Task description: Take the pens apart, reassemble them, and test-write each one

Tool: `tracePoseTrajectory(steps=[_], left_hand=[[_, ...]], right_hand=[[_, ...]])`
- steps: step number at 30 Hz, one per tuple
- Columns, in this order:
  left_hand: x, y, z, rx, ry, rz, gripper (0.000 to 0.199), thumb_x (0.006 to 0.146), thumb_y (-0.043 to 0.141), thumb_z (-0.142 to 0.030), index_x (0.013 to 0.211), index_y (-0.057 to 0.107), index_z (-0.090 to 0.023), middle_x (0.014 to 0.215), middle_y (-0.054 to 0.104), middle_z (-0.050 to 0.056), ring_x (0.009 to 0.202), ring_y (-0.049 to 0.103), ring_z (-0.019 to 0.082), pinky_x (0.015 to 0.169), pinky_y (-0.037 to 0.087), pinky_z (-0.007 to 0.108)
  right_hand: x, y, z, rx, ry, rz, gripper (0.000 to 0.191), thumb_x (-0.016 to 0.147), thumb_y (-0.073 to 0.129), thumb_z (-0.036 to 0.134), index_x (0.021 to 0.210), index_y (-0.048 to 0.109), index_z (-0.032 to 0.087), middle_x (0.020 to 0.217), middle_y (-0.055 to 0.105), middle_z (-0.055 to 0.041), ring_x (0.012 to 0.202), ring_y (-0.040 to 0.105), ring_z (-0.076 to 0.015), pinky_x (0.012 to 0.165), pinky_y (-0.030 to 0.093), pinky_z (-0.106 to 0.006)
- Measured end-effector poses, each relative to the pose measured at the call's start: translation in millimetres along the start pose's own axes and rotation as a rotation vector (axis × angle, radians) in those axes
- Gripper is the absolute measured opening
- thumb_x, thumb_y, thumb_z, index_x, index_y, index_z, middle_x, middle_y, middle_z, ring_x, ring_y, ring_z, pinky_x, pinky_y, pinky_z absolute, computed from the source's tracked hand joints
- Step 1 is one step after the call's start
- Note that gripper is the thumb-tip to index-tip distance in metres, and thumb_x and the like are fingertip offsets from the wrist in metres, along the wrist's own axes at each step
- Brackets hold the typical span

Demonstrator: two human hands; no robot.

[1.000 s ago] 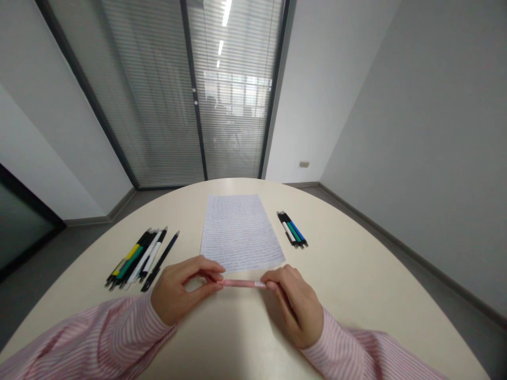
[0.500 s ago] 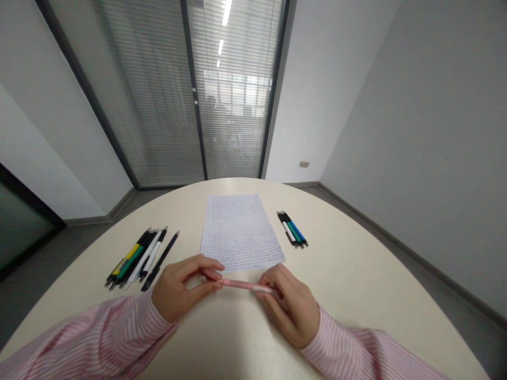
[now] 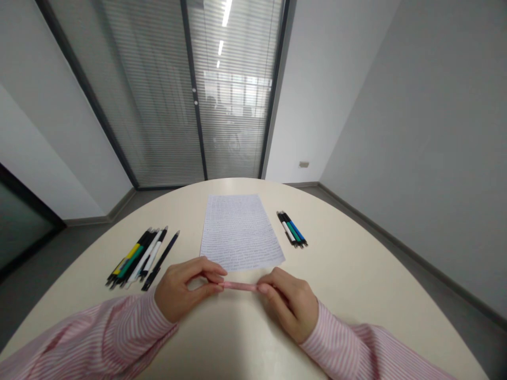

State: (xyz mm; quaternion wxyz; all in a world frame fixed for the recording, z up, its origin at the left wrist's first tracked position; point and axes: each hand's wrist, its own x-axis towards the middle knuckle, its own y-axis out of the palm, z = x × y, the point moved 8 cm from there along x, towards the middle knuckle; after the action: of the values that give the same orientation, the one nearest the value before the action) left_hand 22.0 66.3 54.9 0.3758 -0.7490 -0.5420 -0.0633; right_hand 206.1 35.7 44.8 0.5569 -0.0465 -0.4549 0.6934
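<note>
A pink pen [image 3: 241, 286] lies level between my hands, just in front of the sheet of paper. My left hand [image 3: 186, 287] pinches its left end between thumb and fingertips. Around the right end, my right hand [image 3: 291, 301] is closed, thumb on top, and hides that part of the pen. The paper [image 3: 241, 232], covered in lines of writing, lies flat at the middle of the table beyond the hands.
Several pens [image 3: 137, 258] in yellow, green, white and black lie side by side at the left, with a dark pen [image 3: 161, 258] beside them. White, green and blue pens [image 3: 292, 229] lie right of the paper on the round table [image 3: 348, 274].
My right thumb has moved onto the pen, and the fingers now cover the pen's right part, whose white marking showed before. My left hand has shifted slightly right.
</note>
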Motion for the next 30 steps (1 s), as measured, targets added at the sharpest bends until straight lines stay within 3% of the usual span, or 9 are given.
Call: tracePoseTrajectory(steps=[3, 5, 8, 13, 18, 22, 25, 27, 30], left_hand=[[-0.8, -0.8, 2.0, -0.015, -0.012, -0.027, 0.015, 0.072, 0.07, -0.015, 0.086, 0.066, -0.017, 0.072, 0.069, 0.001, 0.064, 0.067, 0.011, 0.066, 0.055, 0.018], [-1.0, -1.1, 1.7, -0.035, -0.002, -0.036, 0.015, 0.072, 0.07, -0.014, 0.086, 0.066, -0.018, 0.072, 0.069, 0.0, 0.064, 0.067, 0.011, 0.066, 0.054, 0.017], [0.3, -1.2, -0.9, -0.051, 0.026, -0.029, 0.013, 0.072, 0.07, -0.014, 0.085, 0.067, -0.018, 0.071, 0.069, 0.0, 0.063, 0.067, 0.01, 0.064, 0.054, 0.016], [2.5, -0.6, 5.6, -0.035, -0.044, 0.004, 0.012, 0.073, 0.07, -0.02, 0.083, 0.067, -0.015, 0.07, 0.07, 0.004, 0.063, 0.067, 0.013, 0.064, 0.056, 0.02], [0.8, 0.1, 7.1, -0.079, -0.091, -0.009, 0.013, 0.071, 0.071, -0.022, 0.083, 0.068, -0.015, 0.067, 0.07, 0.004, 0.063, 0.068, 0.014, 0.064, 0.057, 0.021], [-0.9, 2.9, -0.4, -0.05, -0.058, -0.004, 0.007, 0.073, 0.07, -0.021, 0.079, 0.068, -0.017, 0.067, 0.07, 0.002, 0.06, 0.066, 0.012, 0.063, 0.056, 0.019], [-1.3, 1.7, 3.8, -0.039, -0.092, -0.027, 0.009, 0.072, 0.07, -0.021, 0.079, 0.066, -0.016, 0.068, 0.07, 0.003, 0.061, 0.067, 0.013, 0.062, 0.057, 0.019], [-1.6, -2.1, 12.5, -0.097, -0.161, -0.082, 0.012, 0.072, 0.07, -0.02, 0.081, 0.065, -0.015, 0.067, 0.069, 0.002, 0.063, 0.067, 0.013, 0.064, 0.057, 0.019], [-2.2, -3.2, 16.6, -0.151, -0.18, -0.108, 0.012, 0.072, 0.069, -0.018, 0.082, 0.064, -0.015, 0.067, 0.068, 0.002, 0.064, 0.067, 0.013, 0.065, 0.057, 0.019]], right_hand=[[-0.2, -1.8, -1.0, -0.002, 0.026, -0.015, 0.018, 0.083, 0.057, 0.031, 0.095, 0.05, 0.018, 0.073, 0.056, -0.0005, 0.056, 0.051, -0.0111, 0.051, 0.039, -0.022], [0.1, -4.1, 2.3, -0.013, -0.021, -0.024, 0.008, 0.085, 0.052, 0.026, 0.087, 0.052, 0.019, 0.073, 0.055, -0.0015, 0.057, 0.051, -0.0114, 0.051, 0.039, -0.022], [0.8, -4.7, 2.4, 0.006, -0.063, -0.003, 0.017, 0.09, 0.045, 0.025, 0.08, 0.058, 0.019, 0.066, 0.056, -0.0013, 0.057, 0.052, -0.0115, 0.052, 0.039, -0.022], [0.4, -4.9, -7.7, 0.034, 0.013, -0.015, 0.021, 0.084, 0.057, 0.036, 0.095, 0.057, 0.018, 0.068, 0.061, 0.0002, 0.048, 0.05, -0.0093, 0.047, 0.039, -0.02], [1.2, -8.7, -0.8, 0.073, -0.064, -0.037, 0.019, 0.089, 0.049, 0.028, 0.078, 0.061, 0.018, 0.061, 0.057, -0.0002, 0.049, 0.049, -0.0095, 0.047, 0.037, -0.021], [5.6, -9.6, -15.1, 0.16, 0.1, -0.04, 0.034, 0.088, 0.05, 0.033, 0.061, 0.061, 0.016, 0.047, 0.053, 0.0007, 0.042, 0.046, -0.0089, 0.043, 0.034, -0.021], [7.1, -7.7, -25.9, 0.376, 0.218, -0.06, 0.022, 0.078, 0.063, 0.038, 0.081, 0.063, 0.016, 0.05, 0.055, 0.0025, 0.041, 0.045, -0.0082, 0.04, 0.034, -0.02], [6.7, -6.3, -30.8, 0.557, 0.262, -0.089, 0.032, 0.071, 0.071, 0.037, 0.094, 0.059, 0.018, 0.06, 0.059, 0.0022, 0.043, 0.047, -0.0077, 0.04, 0.036, -0.02], [2.5, -0.6, -43.2, 0.767, 0.399, -0.126, 0.028, 0.069, 0.074, 0.035, 0.086, 0.06, 0.018, 0.058, 0.058, 0.0025, 0.042, 0.047, -0.0074, 0.038, 0.036, -0.019]])
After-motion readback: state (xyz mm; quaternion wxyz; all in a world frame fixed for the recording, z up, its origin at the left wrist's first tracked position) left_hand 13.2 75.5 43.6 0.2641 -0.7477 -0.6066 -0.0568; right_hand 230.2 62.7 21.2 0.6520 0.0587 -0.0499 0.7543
